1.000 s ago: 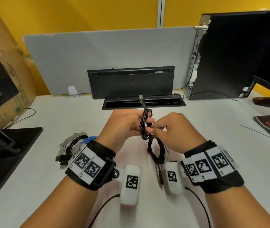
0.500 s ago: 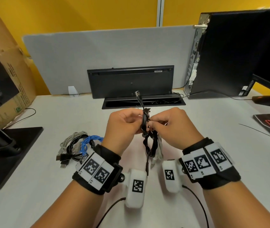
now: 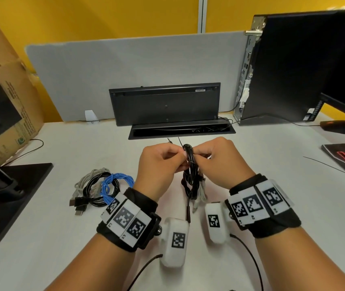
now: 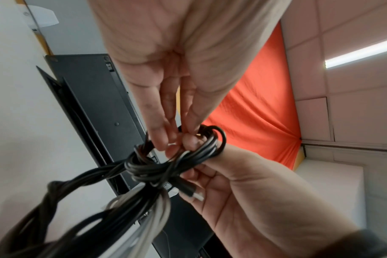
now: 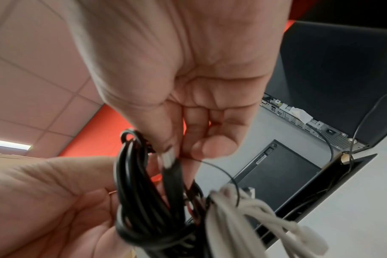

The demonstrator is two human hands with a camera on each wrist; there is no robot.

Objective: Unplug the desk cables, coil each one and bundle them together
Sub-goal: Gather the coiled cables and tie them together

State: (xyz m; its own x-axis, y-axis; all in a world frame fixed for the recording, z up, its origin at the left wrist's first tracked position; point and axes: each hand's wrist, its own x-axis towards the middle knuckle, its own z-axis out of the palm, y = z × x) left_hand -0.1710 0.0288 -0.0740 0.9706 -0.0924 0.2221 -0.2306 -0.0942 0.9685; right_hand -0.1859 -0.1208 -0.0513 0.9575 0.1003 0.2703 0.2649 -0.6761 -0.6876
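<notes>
Black cable coil [image 3: 190,164] sits pinched between both sets of fingertips, held above the desk [image 3: 62,238]: the left hand [image 3: 160,164] grips its top loop, the right hand [image 3: 220,162] nips the plug end [image 5: 169,158]. This looks like the tie-off; next, tuck that plug through. Half a second ago the plug stood upright; now it is folded down. Finished coils [image 3: 104,185] lie left.

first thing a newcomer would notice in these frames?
Both hands, meeting mid-frame above the white desk: the left hand and right hand grip a black cable bundle that hangs down between the wrists, with a pale grey cable mixed in. Next, the bright blue coil lying with black and grey cables on the desk left of the left wrist.
</notes>
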